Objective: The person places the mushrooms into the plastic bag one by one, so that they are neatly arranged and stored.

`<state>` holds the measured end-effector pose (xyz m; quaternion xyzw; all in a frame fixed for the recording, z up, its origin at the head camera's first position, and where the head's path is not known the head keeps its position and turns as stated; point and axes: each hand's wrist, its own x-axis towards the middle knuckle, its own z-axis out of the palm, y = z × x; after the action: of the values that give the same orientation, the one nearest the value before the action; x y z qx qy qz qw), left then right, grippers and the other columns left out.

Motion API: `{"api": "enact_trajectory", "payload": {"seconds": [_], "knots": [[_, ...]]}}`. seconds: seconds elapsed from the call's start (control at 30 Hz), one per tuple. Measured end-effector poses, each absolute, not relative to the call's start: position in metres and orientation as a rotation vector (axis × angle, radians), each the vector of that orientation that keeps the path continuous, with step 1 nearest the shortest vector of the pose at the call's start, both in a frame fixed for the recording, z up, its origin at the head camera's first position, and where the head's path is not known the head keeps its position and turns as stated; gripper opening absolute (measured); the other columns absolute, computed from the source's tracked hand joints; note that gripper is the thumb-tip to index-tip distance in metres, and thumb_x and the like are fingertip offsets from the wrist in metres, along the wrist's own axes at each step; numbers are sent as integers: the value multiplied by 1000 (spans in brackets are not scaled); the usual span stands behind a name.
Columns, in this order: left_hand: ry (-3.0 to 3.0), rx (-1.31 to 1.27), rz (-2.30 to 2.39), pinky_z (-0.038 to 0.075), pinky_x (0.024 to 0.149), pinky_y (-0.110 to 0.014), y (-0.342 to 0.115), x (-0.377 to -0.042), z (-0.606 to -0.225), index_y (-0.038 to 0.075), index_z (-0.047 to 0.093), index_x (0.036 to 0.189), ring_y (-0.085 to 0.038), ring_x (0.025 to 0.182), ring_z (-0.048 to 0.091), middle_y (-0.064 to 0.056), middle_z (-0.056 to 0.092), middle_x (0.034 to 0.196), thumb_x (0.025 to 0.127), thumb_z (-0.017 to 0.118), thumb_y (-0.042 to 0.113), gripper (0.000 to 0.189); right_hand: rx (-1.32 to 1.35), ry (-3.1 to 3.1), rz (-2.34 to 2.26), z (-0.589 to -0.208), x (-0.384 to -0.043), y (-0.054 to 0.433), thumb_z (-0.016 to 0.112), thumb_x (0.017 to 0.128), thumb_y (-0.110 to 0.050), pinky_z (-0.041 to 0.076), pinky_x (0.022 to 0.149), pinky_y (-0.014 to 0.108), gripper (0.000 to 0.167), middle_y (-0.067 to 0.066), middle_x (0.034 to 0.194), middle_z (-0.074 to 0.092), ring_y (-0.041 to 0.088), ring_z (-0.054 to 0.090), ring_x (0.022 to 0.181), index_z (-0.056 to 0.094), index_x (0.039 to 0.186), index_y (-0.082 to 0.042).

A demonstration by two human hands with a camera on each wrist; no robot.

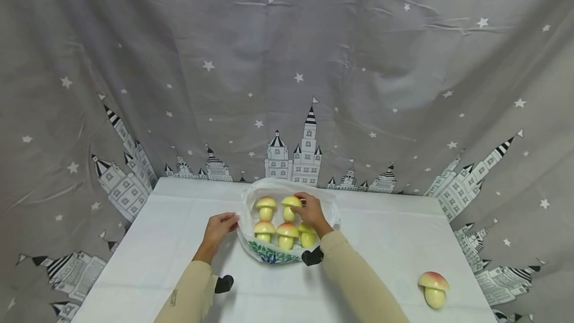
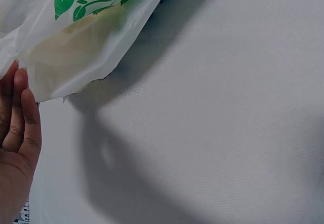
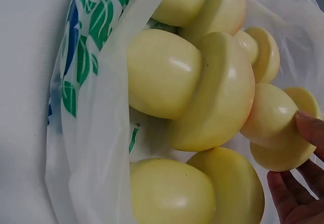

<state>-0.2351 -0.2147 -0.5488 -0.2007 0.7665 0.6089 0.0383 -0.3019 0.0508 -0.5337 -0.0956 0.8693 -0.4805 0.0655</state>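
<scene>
A white plastic bag (image 1: 269, 255) with a green leaf print lies mouth up at the table's middle. Several yellow toy mushrooms with reddish cap tops are inside, among them a front one (image 1: 287, 236). My right hand (image 1: 312, 212) reaches in and grips the back right mushroom (image 1: 289, 212). Its thumb presses the stem of that mushroom (image 3: 276, 117), with fingers at the cap. On the bag's left side, my left hand (image 1: 218, 231) pinches the rim. Its nearly straight fingers (image 2: 31, 125) lie against the bag's outside (image 2: 66, 57); the thumb is hidden in the left wrist view.
One more toy mushroom (image 1: 434, 289) lies on the white table (image 1: 381, 243) near the front right. Behind the table hangs a grey curtain (image 1: 358, 88) printed with castles and stars. Black bands (image 1: 224, 284) are worn at both wrists.
</scene>
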Motion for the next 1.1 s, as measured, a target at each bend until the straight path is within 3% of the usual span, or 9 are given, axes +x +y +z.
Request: {"api": "enact_trajectory", "payload": {"seconds": [0.4,0.63,0.7,0.9,1.1], "knots": [[2357,-595,1898,57,81,-32,-213,-233,-545,-13,59,120,-12,80,65,-23,67,109,95,60,10,34,-222,2679,-1257,-541,-306,42,70,86,-7,53,87,41,41,18,122,61,33,59,109,59,125,0],[2356,-549,1961,58,75,-30,-213,-229,-541,-15,61,114,-14,78,66,-21,69,99,93,64,12,35,-244,2652,-1197,-544,-309,42,69,84,-8,51,90,43,43,17,124,60,34,58,110,59,125,-1],[2351,-562,1950,58,77,-30,-212,-229,-541,-14,61,115,-14,78,65,-21,68,101,93,63,12,34,-301,2676,-1188,-545,-309,45,69,83,-11,52,88,41,46,16,124,60,33,59,109,58,126,0],[2354,-579,1906,57,81,-33,-211,-233,-543,-14,58,120,-10,78,64,-23,67,108,95,59,9,33,-296,2623,-1284,-539,-301,57,69,86,-10,48,98,49,51,20,134,54,39,52,121,53,133,1],[2369,-586,1866,57,82,-33,-215,-234,-548,-12,59,121,-11,81,64,-24,65,112,96,59,11,34,-332,2650,-1415,-535,-294,77,69,88,-7,50,96,46,45,23,127,57,40,54,117,56,129,3]]}}
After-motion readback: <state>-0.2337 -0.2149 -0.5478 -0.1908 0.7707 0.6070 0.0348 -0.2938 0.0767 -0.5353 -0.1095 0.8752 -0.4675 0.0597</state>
